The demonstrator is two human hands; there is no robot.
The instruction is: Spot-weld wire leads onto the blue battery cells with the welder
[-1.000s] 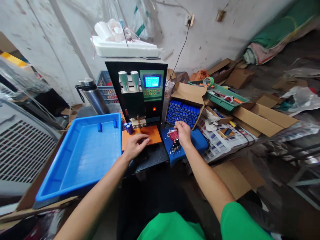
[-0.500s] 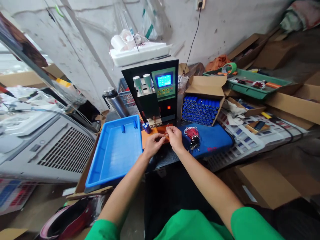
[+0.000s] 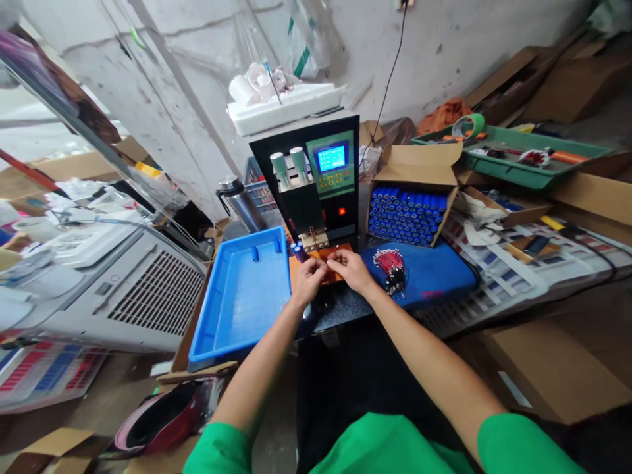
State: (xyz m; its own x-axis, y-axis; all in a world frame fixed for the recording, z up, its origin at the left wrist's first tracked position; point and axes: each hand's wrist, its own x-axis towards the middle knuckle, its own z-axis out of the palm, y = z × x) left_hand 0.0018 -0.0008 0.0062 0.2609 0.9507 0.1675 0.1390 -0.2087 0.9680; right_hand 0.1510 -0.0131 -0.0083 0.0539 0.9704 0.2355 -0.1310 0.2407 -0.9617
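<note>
My left hand point(image 3: 309, 280) and my right hand point(image 3: 349, 268) meet fingertip to fingertip over an orange plate point(image 3: 295, 268), in front of a black spot welder point(image 3: 269, 148) with a lit screen. The right fingers pinch a thin wire with a pale tip point(image 3: 337, 248) sticking up. What the left fingers pinch is too small and covered to make out. Blue cylindrical battery cells point(image 3: 299, 251) stand just beyond my left hand, beside the welder's electrodes point(image 3: 313, 235). To the right, a bundle of red and black wires point(image 3: 390, 263) rests on a blue case point(image 3: 434, 273).
A blue tray point(image 3: 241, 296) at left holds two blue cells. An open carton point(image 3: 419, 158) packed with blue cells stands behind the blue case. A metal flask point(image 3: 244, 204), a green tray point(image 3: 533, 174) and a white foam lid point(image 3: 286, 108) with loose items surround the welder.
The view has shifted slightly, so the scene sits farther right. My hands have drawn together, the left fingers now closing up against the right ones.
</note>
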